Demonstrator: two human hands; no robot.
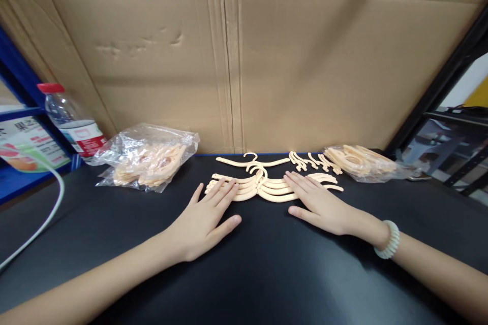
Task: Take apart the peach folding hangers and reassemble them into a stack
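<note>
Several cream plastic clothes hangers point(276, 190) lie overlapped on the black table, their hooks bunched at the centre. My left hand point(208, 218) rests flat with fingers apart, its fingertips over the left arms of these hangers. Over their right arms lies my right hand point(320, 203), palm down, thumb held away from the fingers. Neither hand grips anything. Just behind the pile, a single hanger point(252, 163) lies spread with its hook pointing to the back. Small loose cream hanger parts point(312, 161) sit to the right of it.
A clear bag of cream hanger pieces point(148, 160) lies at the left, another bag point(366, 162) at the right. Behind the left one stands a red-capped bottle point(78, 122). A white cable point(57, 198) curves along the left side. Cardboard point(305, 61) walls off the back of the table point(259, 274).
</note>
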